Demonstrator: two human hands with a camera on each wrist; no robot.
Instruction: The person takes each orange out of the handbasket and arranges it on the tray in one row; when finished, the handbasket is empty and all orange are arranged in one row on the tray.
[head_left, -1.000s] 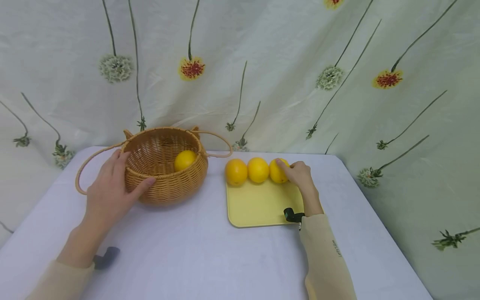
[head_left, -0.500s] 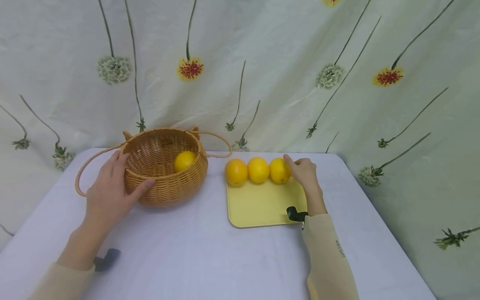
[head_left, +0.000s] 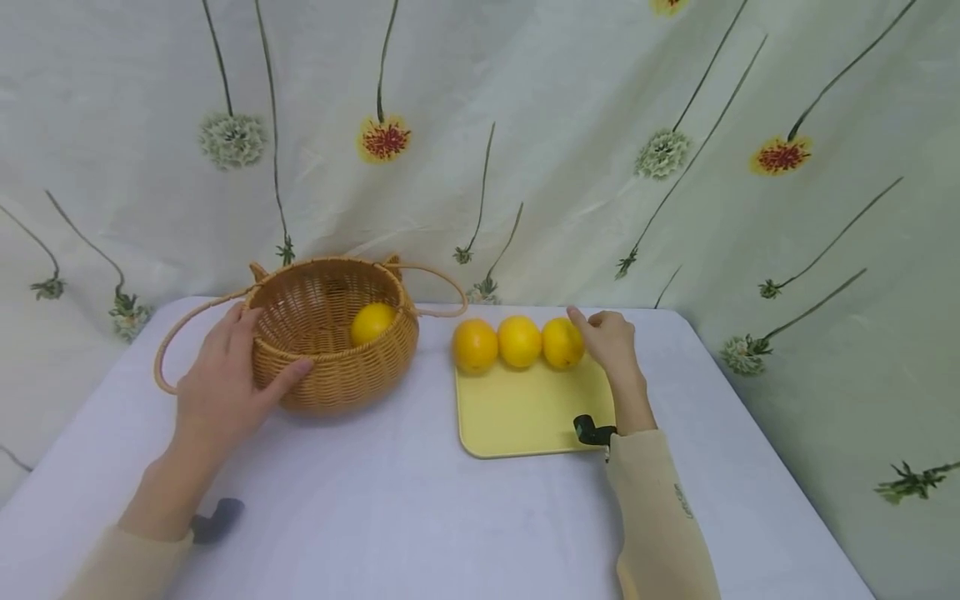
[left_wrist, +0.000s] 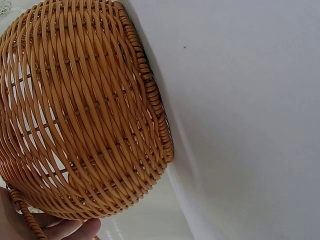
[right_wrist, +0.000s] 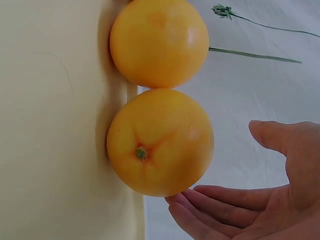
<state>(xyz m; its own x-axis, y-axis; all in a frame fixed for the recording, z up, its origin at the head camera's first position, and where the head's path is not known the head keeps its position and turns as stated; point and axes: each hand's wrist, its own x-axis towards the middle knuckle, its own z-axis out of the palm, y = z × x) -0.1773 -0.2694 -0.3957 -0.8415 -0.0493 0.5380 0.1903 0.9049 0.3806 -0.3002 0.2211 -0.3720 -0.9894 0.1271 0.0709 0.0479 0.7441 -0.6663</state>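
A round wicker basket [head_left: 341,379] stands at the left of the table with one orange [head_left: 372,323] in it. My left hand [head_left: 228,392] holds its near left side, thumb at the front rim; the left wrist view shows fingers [left_wrist: 75,230] beside the handle. Three more oranges sit in a row along the back of a yellow tray [head_left: 525,417]: a left one [head_left: 475,346], a middle one [head_left: 519,342] and a right one [head_left: 562,342]. My right hand [head_left: 611,342] is at the right orange, its fingers extended to the fruit's side and its thumb apart from it.
A white cloth covers the table [head_left: 360,508]. Behind it hangs a flower-printed curtain [head_left: 570,167], close to the back edge. The basket's loop handles [head_left: 442,283] stick out to both sides, one toward the tray.
My right hand has loosened its hold on the right orange and shifted slightly right, the thumb lifting off the fruit. My left hand and the basket stay in place.
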